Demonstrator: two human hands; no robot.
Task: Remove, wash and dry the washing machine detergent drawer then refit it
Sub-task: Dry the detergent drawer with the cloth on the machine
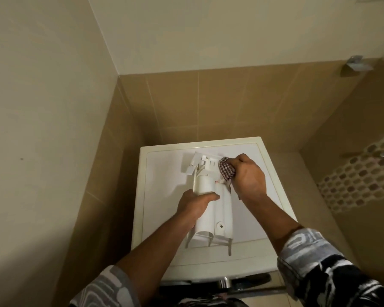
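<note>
The white detergent drawer (217, 214) lies upside down along the top of the white washing machine (160, 196), its far end pointing at the back wall. My left hand (194, 203) grips the drawer's left side near the middle, thumb across its rounded underside. My right hand (248, 176) holds a bunched red-and-white checked cloth (226, 169) and presses it against the drawer's right side near the far end.
The machine stands in a corner between a beige wall on the left and brown tiles behind. A white perforated basket (361, 173) hangs on the right wall. A chrome fitting (355, 64) sticks out high on the right. The machine's door rim (226, 283) shows below the top.
</note>
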